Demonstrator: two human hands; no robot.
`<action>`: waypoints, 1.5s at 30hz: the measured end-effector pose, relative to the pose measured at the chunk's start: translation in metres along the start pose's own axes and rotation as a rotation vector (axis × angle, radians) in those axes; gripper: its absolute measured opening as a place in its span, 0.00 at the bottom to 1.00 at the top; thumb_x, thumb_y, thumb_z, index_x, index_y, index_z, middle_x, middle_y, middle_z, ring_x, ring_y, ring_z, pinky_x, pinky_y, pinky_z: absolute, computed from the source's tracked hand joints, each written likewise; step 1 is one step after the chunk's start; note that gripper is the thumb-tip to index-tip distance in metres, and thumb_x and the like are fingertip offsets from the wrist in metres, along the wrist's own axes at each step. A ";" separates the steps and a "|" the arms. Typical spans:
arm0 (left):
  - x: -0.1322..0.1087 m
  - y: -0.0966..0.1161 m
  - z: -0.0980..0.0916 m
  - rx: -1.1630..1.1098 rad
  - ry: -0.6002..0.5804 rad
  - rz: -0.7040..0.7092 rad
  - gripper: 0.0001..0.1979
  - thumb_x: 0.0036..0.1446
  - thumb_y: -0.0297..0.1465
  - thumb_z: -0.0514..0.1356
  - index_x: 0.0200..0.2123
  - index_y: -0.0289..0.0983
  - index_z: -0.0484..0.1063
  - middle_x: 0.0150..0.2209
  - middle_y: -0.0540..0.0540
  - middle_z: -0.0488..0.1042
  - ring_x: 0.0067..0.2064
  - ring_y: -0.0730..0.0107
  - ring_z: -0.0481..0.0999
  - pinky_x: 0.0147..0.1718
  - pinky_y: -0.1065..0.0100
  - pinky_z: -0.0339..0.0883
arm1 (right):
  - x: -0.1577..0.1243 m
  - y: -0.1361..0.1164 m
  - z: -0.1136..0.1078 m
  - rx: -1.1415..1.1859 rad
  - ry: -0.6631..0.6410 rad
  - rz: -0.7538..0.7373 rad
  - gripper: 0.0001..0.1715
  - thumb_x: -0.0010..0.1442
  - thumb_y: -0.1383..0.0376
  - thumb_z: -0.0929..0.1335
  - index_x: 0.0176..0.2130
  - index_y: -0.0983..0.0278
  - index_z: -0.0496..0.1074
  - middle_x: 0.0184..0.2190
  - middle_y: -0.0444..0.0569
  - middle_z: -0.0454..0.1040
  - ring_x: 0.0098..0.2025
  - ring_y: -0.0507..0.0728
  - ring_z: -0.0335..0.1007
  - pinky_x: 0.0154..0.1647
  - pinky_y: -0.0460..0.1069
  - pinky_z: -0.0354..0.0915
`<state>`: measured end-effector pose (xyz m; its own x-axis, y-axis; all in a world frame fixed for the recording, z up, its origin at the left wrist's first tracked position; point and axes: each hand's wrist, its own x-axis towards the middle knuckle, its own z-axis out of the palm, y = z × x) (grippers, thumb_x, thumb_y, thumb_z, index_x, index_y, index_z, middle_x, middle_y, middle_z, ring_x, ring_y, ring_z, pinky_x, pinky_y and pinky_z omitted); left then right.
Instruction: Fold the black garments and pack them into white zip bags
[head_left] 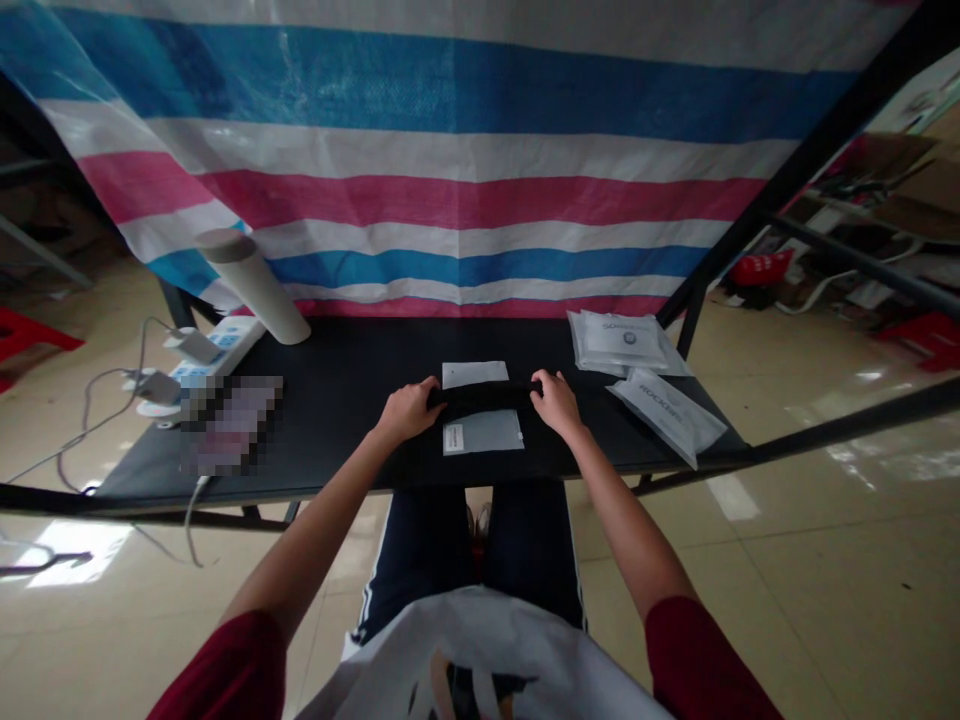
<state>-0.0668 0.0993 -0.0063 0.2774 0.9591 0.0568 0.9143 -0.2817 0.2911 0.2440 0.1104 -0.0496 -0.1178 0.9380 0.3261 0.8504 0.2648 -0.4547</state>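
Two hands in view: I log the left hand point(407, 410) and right hand point(556, 403), fingers together and clamped on the ends of a black fabric strip point(480, 396), seemingly kept taut above a black tabletop point(337, 405), between a white paper sheet point(475, 374) and a grey plastic sheet point(482, 433).

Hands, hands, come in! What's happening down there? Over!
Left hand, right hand gripping black strip. White sheet behind it, grey sheet in front. Over.

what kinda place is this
Probably a makeshift packing or work area, though I can't be sure: sealed packets on a black table, a power strip beside them, and a striped tarp hung behind.
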 end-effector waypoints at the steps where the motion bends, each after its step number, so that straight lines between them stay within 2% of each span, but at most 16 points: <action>1: -0.004 0.004 -0.002 -0.043 0.029 0.002 0.13 0.56 0.38 0.59 0.44 0.41 0.69 0.34 0.45 0.76 0.36 0.59 0.76 0.32 0.66 0.63 | 0.002 0.000 -0.002 0.040 0.028 0.051 0.13 0.56 0.70 0.65 0.42 0.60 0.70 0.37 0.51 0.77 0.48 0.64 0.74 0.58 0.63 0.61; 3: -0.016 0.011 -0.005 -0.145 0.086 0.016 0.10 0.55 0.37 0.60 0.39 0.40 0.68 0.31 0.47 0.74 0.32 0.62 0.75 0.29 0.68 0.60 | 0.007 0.000 -0.006 0.154 0.108 0.136 0.13 0.54 0.68 0.65 0.42 0.59 0.70 0.35 0.50 0.76 0.41 0.63 0.75 0.51 0.60 0.67; 6: -0.039 0.026 -0.006 -0.340 0.133 0.029 0.09 0.54 0.36 0.60 0.37 0.40 0.66 0.29 0.51 0.71 0.29 0.68 0.72 0.28 0.70 0.59 | 0.024 -0.005 -0.010 0.376 0.248 0.177 0.14 0.54 0.67 0.63 0.43 0.61 0.69 0.38 0.52 0.77 0.43 0.62 0.74 0.49 0.56 0.68; 8: -0.056 0.039 -0.004 -0.471 0.133 0.023 0.12 0.55 0.37 0.59 0.41 0.40 0.64 0.30 0.52 0.72 0.28 0.70 0.71 0.28 0.71 0.60 | 0.041 -0.012 -0.011 0.483 0.283 0.160 0.15 0.55 0.67 0.62 0.43 0.63 0.69 0.40 0.53 0.76 0.45 0.61 0.73 0.50 0.55 0.68; 11: -0.082 0.063 0.004 -0.575 0.073 -0.001 0.23 0.59 0.38 0.58 0.55 0.41 0.58 0.32 0.51 0.74 0.26 0.71 0.72 0.27 0.71 0.60 | 0.065 -0.030 -0.009 0.507 0.185 0.050 0.17 0.56 0.69 0.61 0.46 0.64 0.70 0.43 0.52 0.76 0.48 0.59 0.73 0.52 0.54 0.68; 15: -0.105 0.089 0.020 -0.476 0.044 -0.057 0.31 0.63 0.40 0.54 0.66 0.43 0.48 0.31 0.49 0.76 0.30 0.64 0.77 0.28 0.69 0.62 | 0.080 -0.056 0.008 0.353 -0.051 -0.098 0.21 0.58 0.73 0.61 0.49 0.62 0.70 0.44 0.51 0.77 0.47 0.59 0.74 0.52 0.54 0.68; 20: -0.113 0.099 0.034 -0.244 -0.094 -0.040 0.24 0.65 0.46 0.50 0.60 0.44 0.63 0.42 0.41 0.79 0.39 0.58 0.79 0.35 0.65 0.66 | 0.068 -0.070 0.045 0.165 -0.207 -0.114 0.18 0.59 0.74 0.64 0.48 0.62 0.72 0.42 0.52 0.78 0.45 0.60 0.74 0.50 0.54 0.67; 22: -0.115 0.097 0.033 -0.194 -0.135 -0.016 0.30 0.61 0.50 0.54 0.61 0.43 0.62 0.42 0.40 0.78 0.41 0.56 0.78 0.38 0.64 0.67 | 0.062 -0.070 0.055 0.138 -0.197 -0.136 0.17 0.59 0.74 0.65 0.47 0.62 0.73 0.43 0.53 0.77 0.47 0.60 0.73 0.52 0.55 0.66; 24: -0.116 0.093 0.031 -0.148 -0.105 0.028 0.42 0.51 0.54 0.62 0.64 0.42 0.57 0.43 0.39 0.76 0.45 0.52 0.76 0.42 0.61 0.67 | 0.059 -0.069 0.056 0.130 -0.152 -0.142 0.18 0.59 0.72 0.66 0.49 0.63 0.72 0.45 0.54 0.75 0.49 0.61 0.71 0.54 0.56 0.65; 26: -0.116 0.088 0.027 -0.110 -0.025 0.085 0.53 0.41 0.54 0.68 0.67 0.41 0.53 0.47 0.37 0.72 0.50 0.48 0.72 0.46 0.56 0.66 | 0.057 -0.068 0.047 0.144 -0.077 -0.136 0.21 0.58 0.68 0.68 0.52 0.64 0.70 0.48 0.57 0.73 0.52 0.63 0.69 0.56 0.58 0.63; 28: -0.115 0.082 0.024 -0.095 0.038 0.157 0.57 0.37 0.51 0.71 0.68 0.43 0.50 0.54 0.36 0.67 0.53 0.45 0.68 0.50 0.51 0.64 | 0.050 -0.068 0.031 0.190 0.023 -0.132 0.21 0.59 0.64 0.68 0.53 0.64 0.70 0.50 0.58 0.72 0.54 0.64 0.67 0.57 0.59 0.62; 32: -0.106 0.067 0.023 -0.119 0.023 0.332 0.47 0.45 0.43 0.71 0.66 0.45 0.53 0.63 0.37 0.60 0.64 0.44 0.59 0.59 0.48 0.56 | 0.009 -0.076 -0.012 0.318 0.118 -0.163 0.15 0.65 0.61 0.63 0.49 0.61 0.72 0.47 0.54 0.75 0.52 0.61 0.69 0.56 0.56 0.64; 35: -0.101 0.057 0.028 -0.151 -0.052 0.404 0.32 0.56 0.36 0.63 0.62 0.43 0.60 0.64 0.39 0.61 0.66 0.50 0.57 0.61 0.50 0.55 | -0.042 -0.086 -0.033 0.346 -0.077 -0.273 0.16 0.63 0.59 0.66 0.50 0.59 0.72 0.48 0.51 0.76 0.52 0.61 0.70 0.56 0.57 0.64; 37: -0.100 0.052 0.033 -0.184 -0.075 0.405 0.29 0.57 0.30 0.60 0.62 0.42 0.60 0.64 0.40 0.63 0.66 0.54 0.59 0.61 0.52 0.57 | -0.074 -0.089 -0.035 0.321 -0.231 -0.354 0.27 0.56 0.56 0.72 0.54 0.58 0.70 0.53 0.52 0.74 0.58 0.63 0.67 0.60 0.60 0.61; 40: -0.102 0.049 0.036 -0.263 -0.055 0.376 0.31 0.55 0.25 0.59 0.62 0.41 0.59 0.62 0.41 0.66 0.65 0.57 0.62 0.60 0.53 0.58 | -0.104 -0.087 -0.024 0.284 -0.300 -0.358 0.38 0.49 0.58 0.76 0.57 0.58 0.68 0.58 0.54 0.70 0.62 0.66 0.63 0.62 0.63 0.59; 45: -0.101 0.052 0.032 -0.432 -0.026 0.305 0.17 0.60 0.30 0.58 0.52 0.40 0.70 0.52 0.40 0.75 0.56 0.57 0.71 0.55 0.56 0.64 | -0.105 -0.079 -0.008 0.350 -0.219 -0.267 0.20 0.56 0.65 0.72 0.50 0.58 0.73 0.49 0.52 0.76 0.54 0.62 0.71 0.57 0.60 0.65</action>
<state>-0.0377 -0.0132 -0.0277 0.5237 0.8330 0.1782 0.5876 -0.5047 0.6325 0.1934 -0.0105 -0.0417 -0.4454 0.8420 0.3043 0.5567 0.5267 -0.6424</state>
